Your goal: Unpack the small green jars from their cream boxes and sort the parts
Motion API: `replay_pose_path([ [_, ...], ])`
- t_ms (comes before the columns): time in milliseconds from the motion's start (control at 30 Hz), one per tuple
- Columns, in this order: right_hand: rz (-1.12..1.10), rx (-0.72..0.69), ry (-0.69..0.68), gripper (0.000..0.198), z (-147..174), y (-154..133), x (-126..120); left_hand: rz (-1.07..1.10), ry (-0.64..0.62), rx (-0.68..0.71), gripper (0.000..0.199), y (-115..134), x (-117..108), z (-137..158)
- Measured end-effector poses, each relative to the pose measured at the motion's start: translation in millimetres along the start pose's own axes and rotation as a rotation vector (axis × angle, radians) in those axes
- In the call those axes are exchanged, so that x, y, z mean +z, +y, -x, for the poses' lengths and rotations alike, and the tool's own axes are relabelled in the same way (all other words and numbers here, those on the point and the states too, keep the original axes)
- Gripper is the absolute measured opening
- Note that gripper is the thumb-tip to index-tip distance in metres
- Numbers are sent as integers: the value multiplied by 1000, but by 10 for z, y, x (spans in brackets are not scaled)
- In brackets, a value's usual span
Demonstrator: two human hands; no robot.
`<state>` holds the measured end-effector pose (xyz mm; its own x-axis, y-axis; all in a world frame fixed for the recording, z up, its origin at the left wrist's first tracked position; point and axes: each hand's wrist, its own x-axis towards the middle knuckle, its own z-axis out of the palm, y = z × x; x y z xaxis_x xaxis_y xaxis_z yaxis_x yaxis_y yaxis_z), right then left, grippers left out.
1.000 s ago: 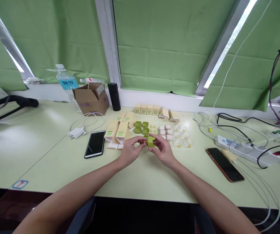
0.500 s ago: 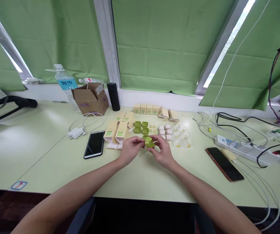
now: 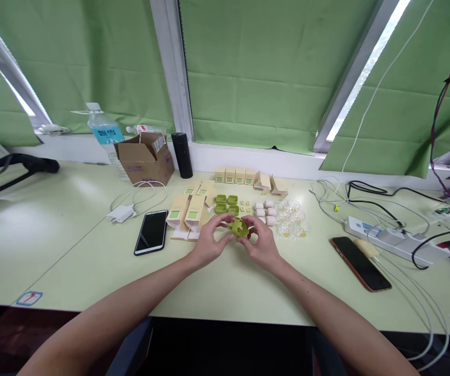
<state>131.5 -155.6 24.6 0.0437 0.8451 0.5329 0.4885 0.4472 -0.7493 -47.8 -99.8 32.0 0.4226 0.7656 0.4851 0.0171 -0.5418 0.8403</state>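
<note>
Over the middle of the table, a small olive-green plastic part with cut-out openings [image 3: 240, 228] is held up between my two hands. My left hand [image 3: 211, 241] curls at its left side, thumb below and fingers above. From the right, my right hand [image 3: 263, 244] grips it between thumb and fingers. Just beyond are green square cups [image 3: 221, 209], tiny yellowish pieces [image 3: 245, 203], pale pink cylinders [image 3: 269, 212] and clear plastic covers [image 3: 285, 230] with yellow bits. Left of my left hand lie opened beige cartons [image 3: 195, 209]. The fingertips partly hide the green part.
Several small beige boxes [image 3: 235, 175] line the back. A phone [image 3: 151, 232] and charger [image 3: 122, 213] lie left, before a cardboard box [image 3: 145, 161], water bottle [image 3: 106, 133] and black flask [image 3: 182, 155]. At right are another phone [image 3: 360, 263], a power strip [image 3: 395, 238] and tangled cables.
The green part has turned between my fingers, showing more of its cut-out side. My left fingers have shifted and spread around its left side; my right hand has barely moved.
</note>
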Motion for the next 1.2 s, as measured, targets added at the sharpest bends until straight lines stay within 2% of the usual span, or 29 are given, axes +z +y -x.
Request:
replay_pose_path([
  [67,46,-14,-12,32,6,6,2,-72,-44,25,47,17,-8,0],
  [133,74,-43,-32,26,9,-2,-8,-120,-73,35,42,26,-11,-7],
  [233,33,-79,-61,27,5,-29,-40,-137,-69,44,36,14,-16,-21],
  [367,-4,-96,-33,26,-10,-40,-57,-126,-64,47,37,-24,-26,-16],
  [567,136,-146,-18,14,14,20,8,-266,-136,103,34,20,3,34],
  [667,191,-180,33,12,26,-7,-4,-361,-146,132,33,67,6,38],
  [767,157,-219,154,11,4,-79,-70,-415,-150,138,34,61,-13,27],
  [867,149,-194,288,10,-51,-121,-155,-449,-187,135,33,9,-32,19],
  [933,193,-168,321,11,-92,-96,-197,-477,-233,132,34,-18,-33,20],
  [1067,383,-164,293,12,-142,69,-231,-596,-360,146,38,-9,-17,31],
  [1200,557,-160,210,13,-177,238,-228,-717,-427,174,24,14,-19,33],
])
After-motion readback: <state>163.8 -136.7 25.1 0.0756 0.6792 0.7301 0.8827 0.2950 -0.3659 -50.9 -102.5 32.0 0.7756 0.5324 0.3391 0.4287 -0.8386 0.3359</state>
